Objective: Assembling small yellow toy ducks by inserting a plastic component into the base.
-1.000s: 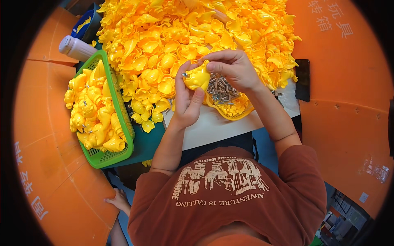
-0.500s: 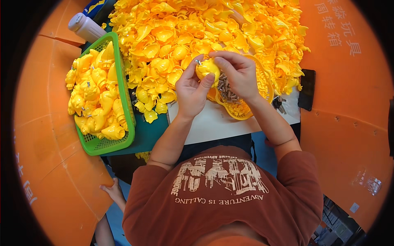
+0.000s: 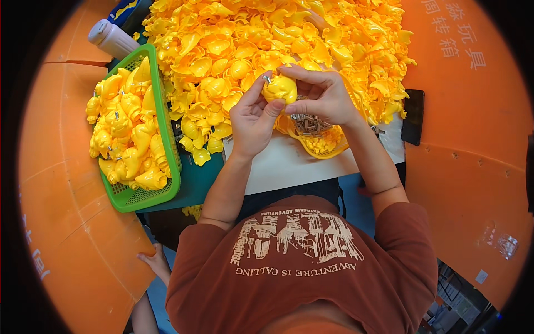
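Between my two hands I hold a rounded, glossy yellow plastic toy part (image 3: 281, 89) with a small metal pin sticking out at its upper left. My left hand (image 3: 253, 119) grips it from the left, thumb at the bottom and fingers behind. From the right, my right hand (image 3: 325, 97) closes on it with fingertips at the top and thumb at the lower side. Beneath the right hand lies a yellow basket (image 3: 322, 155) holding brown-grey small metal pins (image 3: 311, 126) and small yellow pieces. Part of the basket is hidden by my right hand and forearm.
A large heap of yellow plastic shells (image 3: 222, 44) covers the far table. At left stands a green basket (image 3: 177, 175) of yellow toy parts, with a pale bottle (image 3: 114, 39) behind it. A dark phone (image 3: 413, 117) lies right. Another person's hand (image 3: 157, 261) shows lower left.
My right thumb has moved down from the part's upper side to its lower right. The part stays between both hands. The whole view has shifted slightly.
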{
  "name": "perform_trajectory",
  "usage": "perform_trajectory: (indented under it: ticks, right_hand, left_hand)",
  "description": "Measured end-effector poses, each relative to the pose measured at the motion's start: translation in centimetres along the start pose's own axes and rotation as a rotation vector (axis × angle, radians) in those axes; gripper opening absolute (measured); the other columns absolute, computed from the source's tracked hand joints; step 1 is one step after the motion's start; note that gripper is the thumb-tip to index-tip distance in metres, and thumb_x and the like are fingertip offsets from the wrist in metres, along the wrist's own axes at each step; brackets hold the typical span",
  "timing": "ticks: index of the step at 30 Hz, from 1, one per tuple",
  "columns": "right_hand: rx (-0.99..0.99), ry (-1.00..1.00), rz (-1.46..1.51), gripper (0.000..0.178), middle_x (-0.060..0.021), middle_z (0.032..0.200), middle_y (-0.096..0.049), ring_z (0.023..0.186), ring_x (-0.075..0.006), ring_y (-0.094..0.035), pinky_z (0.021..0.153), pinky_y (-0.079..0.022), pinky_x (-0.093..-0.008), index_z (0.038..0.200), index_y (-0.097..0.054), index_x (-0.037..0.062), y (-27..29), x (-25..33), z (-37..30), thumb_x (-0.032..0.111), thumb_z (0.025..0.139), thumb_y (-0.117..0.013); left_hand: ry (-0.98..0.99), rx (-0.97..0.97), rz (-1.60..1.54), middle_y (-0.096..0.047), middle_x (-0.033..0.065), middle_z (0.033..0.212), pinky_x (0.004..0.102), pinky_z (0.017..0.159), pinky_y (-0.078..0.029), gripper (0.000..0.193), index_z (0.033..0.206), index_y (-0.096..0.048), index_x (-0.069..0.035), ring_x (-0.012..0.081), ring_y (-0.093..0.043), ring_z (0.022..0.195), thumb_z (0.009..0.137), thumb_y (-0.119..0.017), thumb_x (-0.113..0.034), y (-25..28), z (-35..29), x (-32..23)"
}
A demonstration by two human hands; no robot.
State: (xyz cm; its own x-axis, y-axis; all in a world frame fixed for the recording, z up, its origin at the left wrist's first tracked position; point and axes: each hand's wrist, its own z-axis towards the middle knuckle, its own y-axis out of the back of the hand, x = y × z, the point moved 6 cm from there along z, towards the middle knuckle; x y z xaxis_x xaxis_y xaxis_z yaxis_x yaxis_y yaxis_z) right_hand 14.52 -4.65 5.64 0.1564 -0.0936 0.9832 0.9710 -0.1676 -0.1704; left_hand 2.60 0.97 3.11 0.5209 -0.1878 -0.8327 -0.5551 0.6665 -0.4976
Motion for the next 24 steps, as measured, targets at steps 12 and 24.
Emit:
perform_trajectory:
  ticks: [12,24]
  right_hand:
    - [0.024,0.037,-0.129,0.054,-0.0121,0.113,-0.056,0.102,-0.0159,-0.055,0.089,-0.044,-0.0284,0.12,-0.053,0.0017,-0.7,0.6,0.0,0.004,0.07,-0.074]
    - [-0.012,0.201,-0.428,0.055,-0.0152,0.115,-0.057,0.106,-0.0241,-0.055,0.091,-0.043,-0.0324,0.117,-0.056,0.0031,-0.5,2.1,-0.4,0.011,0.066,-0.077]
  left_hand:
    - [0.026,-0.023,-0.064,-0.05,0.0156,0.118,0.0283,0.088,-0.045,0.052,0.128,-0.034,0.011,0.0178,-0.053,0.103,0.086,-0.058,-0.011,0.4,0.2,0.2]
    - [-0.229,0.034,0.275,-0.049,0.0158,0.122,0.0283,0.09,-0.043,0.051,0.128,-0.034,0.01,0.0187,-0.053,0.105,0.086,-0.057,-0.008,-0.5,-0.4,-1.4]
